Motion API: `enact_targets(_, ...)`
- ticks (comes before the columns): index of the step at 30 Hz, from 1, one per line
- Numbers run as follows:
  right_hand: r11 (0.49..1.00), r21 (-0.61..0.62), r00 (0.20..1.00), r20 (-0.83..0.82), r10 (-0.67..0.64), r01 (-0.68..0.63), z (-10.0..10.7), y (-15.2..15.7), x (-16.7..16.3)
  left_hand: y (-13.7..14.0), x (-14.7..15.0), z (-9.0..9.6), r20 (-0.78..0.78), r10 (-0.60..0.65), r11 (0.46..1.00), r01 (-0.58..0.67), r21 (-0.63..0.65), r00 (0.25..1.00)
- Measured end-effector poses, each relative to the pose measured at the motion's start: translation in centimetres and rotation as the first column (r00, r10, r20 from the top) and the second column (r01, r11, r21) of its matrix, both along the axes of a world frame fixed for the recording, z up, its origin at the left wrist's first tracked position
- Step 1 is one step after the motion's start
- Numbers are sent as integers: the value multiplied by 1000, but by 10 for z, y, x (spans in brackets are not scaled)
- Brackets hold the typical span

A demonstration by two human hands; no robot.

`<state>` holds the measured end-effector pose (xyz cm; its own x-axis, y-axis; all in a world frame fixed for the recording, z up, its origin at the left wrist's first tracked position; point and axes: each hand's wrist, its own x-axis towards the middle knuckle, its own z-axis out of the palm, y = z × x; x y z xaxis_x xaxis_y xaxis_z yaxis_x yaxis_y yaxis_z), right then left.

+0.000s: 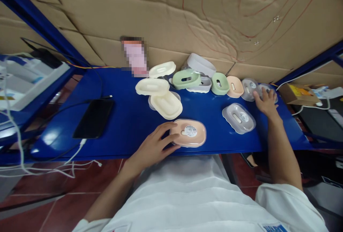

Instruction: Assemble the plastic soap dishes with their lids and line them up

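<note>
Near the table's front edge lies a peach soap dish point(197, 139) under a clear cover with a round label. My left hand point(158, 142) grips its left end, with fingers on top and along the back and front edges. At the back right, my right hand point(266, 103) spreads its fingers over a clear-covered grey soap dish point(264, 88), partly hidden by the hand. Just left of that hand is another clear-covered grey dish point(248, 89). A labelled grey soap dish in clear plastic point(239, 118) lies between my hands.
Cream dish parts point(166, 105) overlap left of centre. Green dishes point(220, 83), a peach one point(235, 87) and a grey tray point(200, 65) line the cardboard wall point(160, 17). A black phone point(93, 119) with a white cable lies left on the blue table point(128, 132).
</note>
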<state>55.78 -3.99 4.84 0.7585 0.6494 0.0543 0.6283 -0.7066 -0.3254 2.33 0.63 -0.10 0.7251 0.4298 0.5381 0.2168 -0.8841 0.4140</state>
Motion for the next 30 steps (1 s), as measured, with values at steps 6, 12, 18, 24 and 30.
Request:
enact_targets(6, 867, 95, 862, 206, 463, -489, -4, -57, -75, 0, 0, 1, -20, -6, 1000, 6, -10, 1000)
enact_targets(12, 822, 82, 800, 301, 519, -564, -28, -105, -112, 1, 1, 1, -2, -5, 1000, 5, -23, 1000)
enact_targets(18, 863, 286, 855, 446, 265, -417, 2, -47, -54, 0, 1, 2, 12, -12, 1000, 12, -22, 1000)
enact_targets(24, 977, 88, 910, 387, 145, -193, 18, 44, -6, -1, 0, 3, -17, 1, 1000, -1, -16, 1000)
enact_targets(30, 739, 122, 708, 423, 565, -663, 23, 6, -101, -2, 0, 2, -51, 21, 1000, -20, 9, 998)
